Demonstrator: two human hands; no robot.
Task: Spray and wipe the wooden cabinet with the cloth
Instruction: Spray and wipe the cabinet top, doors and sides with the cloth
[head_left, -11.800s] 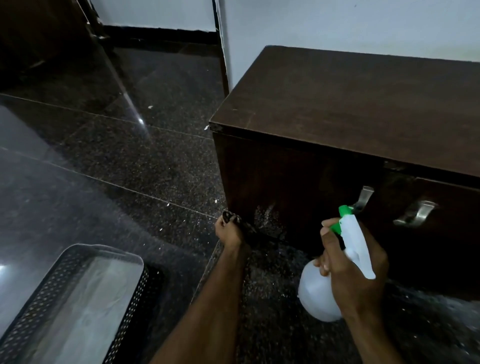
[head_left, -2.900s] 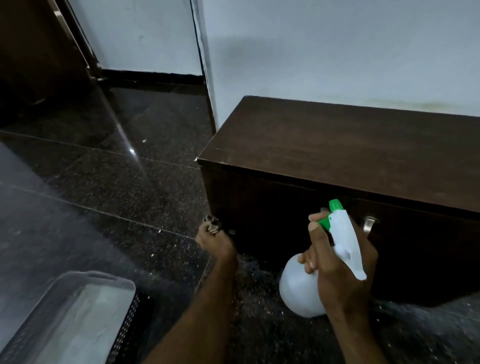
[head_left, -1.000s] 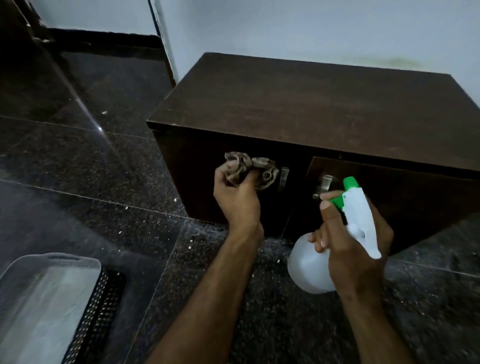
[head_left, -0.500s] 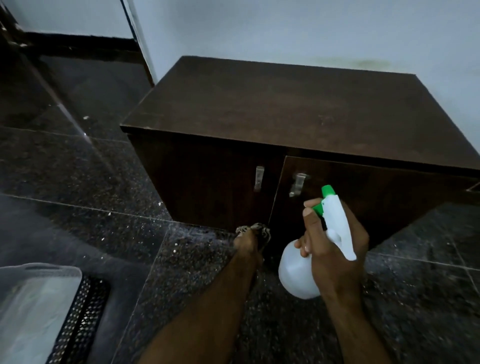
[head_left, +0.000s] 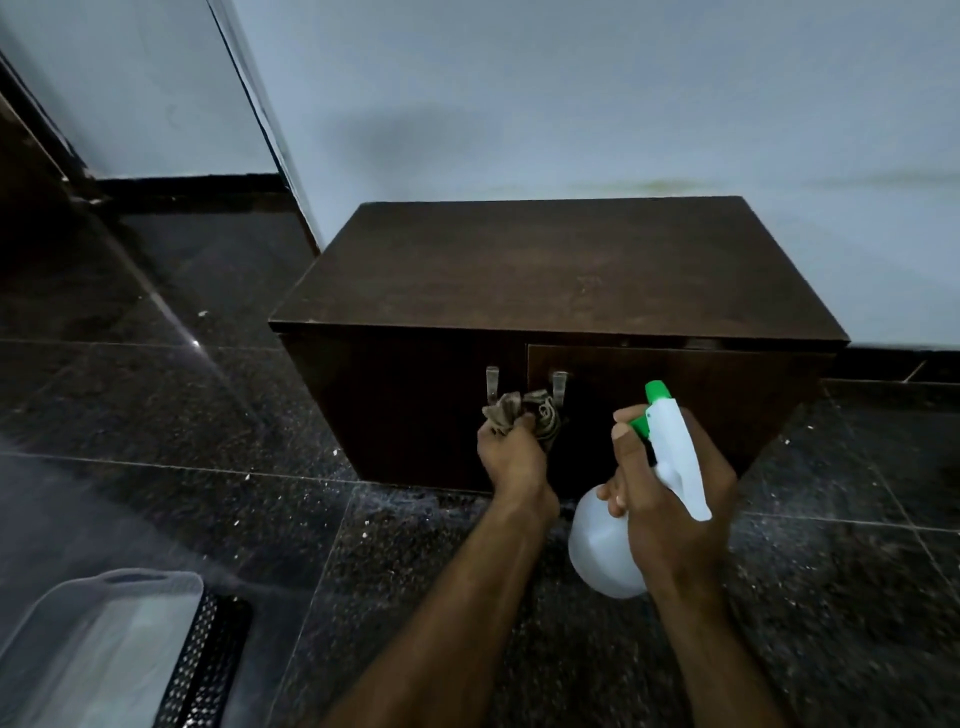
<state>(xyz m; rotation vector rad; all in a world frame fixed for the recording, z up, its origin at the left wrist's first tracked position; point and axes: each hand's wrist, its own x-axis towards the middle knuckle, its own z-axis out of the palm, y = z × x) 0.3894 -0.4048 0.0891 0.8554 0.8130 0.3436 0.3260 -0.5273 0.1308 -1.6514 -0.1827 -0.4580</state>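
A low dark wooden cabinet (head_left: 561, 270) stands against the white wall, with two doors and two metal handles (head_left: 558, 387) at the centre of its front. My left hand (head_left: 511, 454) grips a crumpled brownish cloth (head_left: 522, 410) and presses it against the front, just below the handles. My right hand (head_left: 670, 512) holds a white spray bottle (head_left: 605, 553) with a green nozzle, raised in front of the right door and pointing at the cabinet.
Dark speckled floor tiles (head_left: 171, 410) surround the cabinet, dotted with white specks. A perforated black basket (head_left: 208, 660) with a pale lining sits at the lower left. A dark door frame (head_left: 31, 171) rises at the far left.
My left hand has risen with the cloth from the bottom edge of the cabinet front to just under the handles. The view has pulled back, and the spray bottle has stayed in my right hand.
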